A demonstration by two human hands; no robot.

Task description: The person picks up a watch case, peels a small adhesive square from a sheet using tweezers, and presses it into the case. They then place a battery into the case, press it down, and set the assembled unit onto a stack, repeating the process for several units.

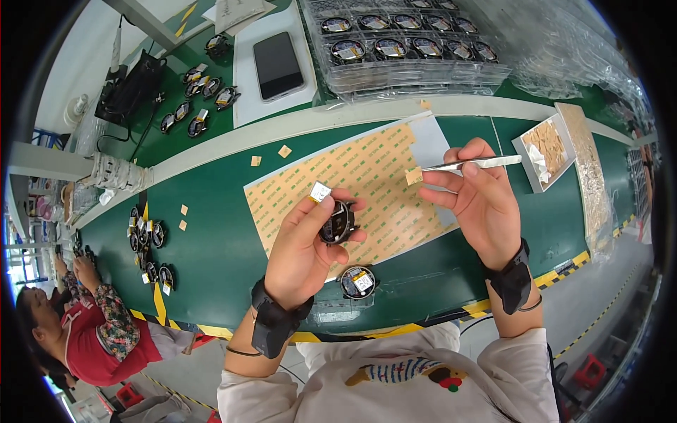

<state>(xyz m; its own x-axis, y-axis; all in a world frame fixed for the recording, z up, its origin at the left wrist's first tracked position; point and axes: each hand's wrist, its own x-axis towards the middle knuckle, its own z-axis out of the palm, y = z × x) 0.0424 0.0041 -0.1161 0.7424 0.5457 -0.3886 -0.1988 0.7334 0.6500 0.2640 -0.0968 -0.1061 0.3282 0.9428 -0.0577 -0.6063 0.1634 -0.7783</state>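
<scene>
In my left hand [296,247] I hold a round black device housing [337,224], its open inside facing up. A small silver-white battery [320,191] sticks up at its edge, pinched by my thumb. My right hand [486,201] grips metal tweezers [490,162] between thumb and fingers. At their tip hangs a small tan adhesive piece [413,176], apart from the housing. Under both hands lies a tan sheet of adhesive pads [296,204] with green print. Closer to me, a second round device [358,282] with a white-labelled battery rests on the green table.
More round devices [144,236] lie grouped at the left. Loose adhesive pieces [284,151] are scattered on the table. A white box [530,180] of tan scraps stands at right. Behind a raised ledge are a phone [278,65] and device trays [416,70]. A co-worker [106,331] sits at left.
</scene>
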